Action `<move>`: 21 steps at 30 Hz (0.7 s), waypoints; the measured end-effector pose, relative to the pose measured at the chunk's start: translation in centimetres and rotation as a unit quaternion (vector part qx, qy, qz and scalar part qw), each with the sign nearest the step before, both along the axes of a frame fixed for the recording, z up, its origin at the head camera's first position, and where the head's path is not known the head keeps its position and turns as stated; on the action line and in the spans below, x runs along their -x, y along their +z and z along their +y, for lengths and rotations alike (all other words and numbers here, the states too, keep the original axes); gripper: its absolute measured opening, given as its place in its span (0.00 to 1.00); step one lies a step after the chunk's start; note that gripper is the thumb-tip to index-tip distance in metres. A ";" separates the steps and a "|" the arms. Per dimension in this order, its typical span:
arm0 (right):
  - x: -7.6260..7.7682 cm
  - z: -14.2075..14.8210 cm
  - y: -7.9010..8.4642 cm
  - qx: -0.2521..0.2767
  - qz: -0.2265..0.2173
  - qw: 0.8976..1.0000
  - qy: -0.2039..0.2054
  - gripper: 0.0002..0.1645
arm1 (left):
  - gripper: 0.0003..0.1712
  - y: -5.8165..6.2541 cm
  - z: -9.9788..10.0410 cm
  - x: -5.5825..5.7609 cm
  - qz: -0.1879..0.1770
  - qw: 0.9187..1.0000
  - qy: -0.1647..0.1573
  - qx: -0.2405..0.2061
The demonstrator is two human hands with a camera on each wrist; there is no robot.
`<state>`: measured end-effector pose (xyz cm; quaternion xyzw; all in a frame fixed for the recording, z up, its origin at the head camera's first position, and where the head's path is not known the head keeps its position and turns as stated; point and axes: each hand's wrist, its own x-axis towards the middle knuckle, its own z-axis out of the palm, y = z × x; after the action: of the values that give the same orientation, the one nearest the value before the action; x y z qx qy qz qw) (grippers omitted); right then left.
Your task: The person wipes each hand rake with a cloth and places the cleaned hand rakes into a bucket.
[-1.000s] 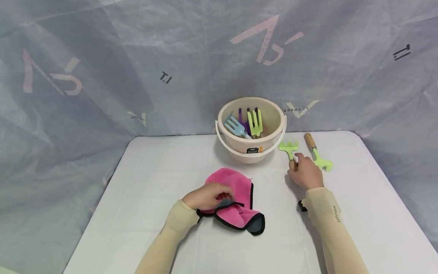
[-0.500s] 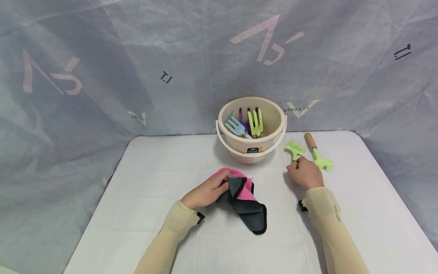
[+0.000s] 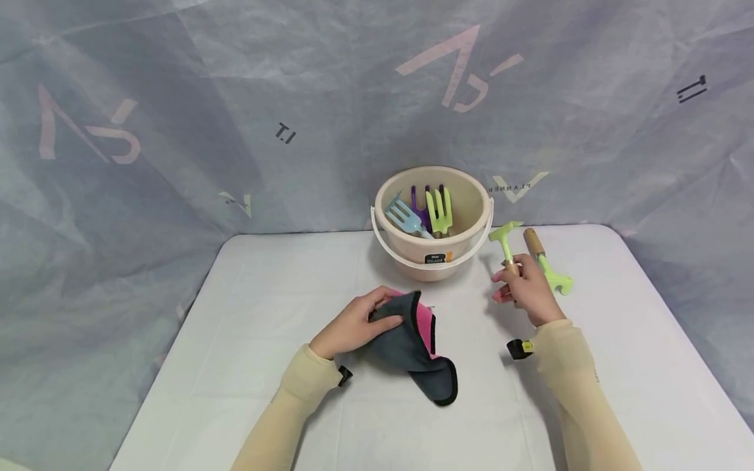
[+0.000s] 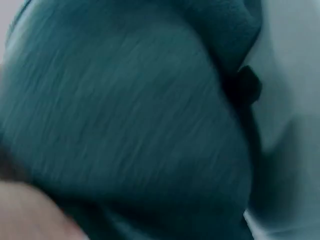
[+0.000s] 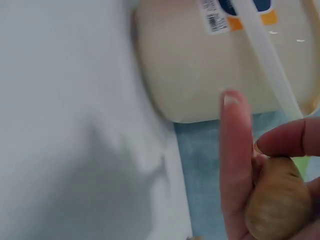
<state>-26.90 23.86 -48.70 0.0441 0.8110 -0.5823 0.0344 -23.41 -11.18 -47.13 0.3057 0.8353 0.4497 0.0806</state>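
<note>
My left hand [image 3: 353, 324] pinches the edge of a two-sided cloth [image 3: 400, 337], pink on one face and dark grey on the other, with black trim. The grey face fills most of the left wrist view, blurred. On the right, my right hand [image 3: 527, 291] grips a small green rake [image 3: 504, 241] by its wooden handle [image 5: 280, 200], head up and raised off the table. Close behind that hand lies a second green tool [image 3: 550, 271] with a wooden handle, its head partly hidden by the hand.
A beige bucket [image 3: 424, 255] with a white handle stands at the back middle. Inside it are a light blue fork [image 3: 405, 216], a green fork [image 3: 438, 209] and a purple tool [image 3: 419, 208]. Grey fabric [image 3: 294, 98] hangs behind the white table [image 3: 265, 281].
My left hand has lifted and turned the cloth's edge, so the grey face now covers most of the pink. The right hand has picked up the green rake and raised it.
</note>
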 end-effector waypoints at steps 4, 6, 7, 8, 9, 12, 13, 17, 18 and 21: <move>-0.3 -0.2 0.8 0.036 0.041 0.998 -0.044 0.15 | 0.15 -0.1 0.3 -0.1 0.058 0.998 -0.001 0.030; -0.4 -0.4 1.3 0.081 0.067 0.993 -0.059 0.15 | 0.15 -0.1 0.3 -0.2 0.101 0.994 0.011 0.049; -0.4 -0.6 1.5 0.106 0.084 0.989 -0.060 0.17 | 0.14 0.0 0.4 -0.2 0.124 0.990 0.019 0.060; -0.5 -0.7 1.8 0.131 0.104 0.984 -0.056 0.18 | 0.13 0.0 0.4 -0.3 0.148 0.986 0.031 0.072; -0.6 -0.9 2.0 0.154 0.127 0.979 -0.051 0.19 | 0.13 0.0 0.4 -0.4 0.171 0.981 0.043 0.081; -1.1 -1.5 2.8 0.202 0.207 0.957 -0.011 0.17 | 0.17 0.1 0.4 -0.5 0.223 0.967 0.082 0.095; -1.4 -1.7 3.1 0.204 0.235 0.950 0.007 0.17 | 0.17 0.1 0.5 -0.6 0.229 0.965 0.094 0.091; -2.3 -3.3 4.2 0.164 0.321 0.929 0.079 0.14 | 0.15 0.5 0.5 -0.6 0.172 0.975 0.137 0.032; -2.6 -3.9 4.4 0.146 0.336 0.925 0.097 0.13 | 0.15 0.6 0.5 -0.5 0.149 0.977 0.149 0.008; -4.2 -6.0 5.9 0.055 0.347 0.927 0.128 0.06 | 0.16 0.7 0.4 -0.3 0.083 0.976 0.183 -0.085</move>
<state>-22.75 17.83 -42.83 -0.2672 0.7378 -0.5955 -0.1724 -23.08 -10.81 -46.41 0.1896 0.8399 0.4988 -0.0992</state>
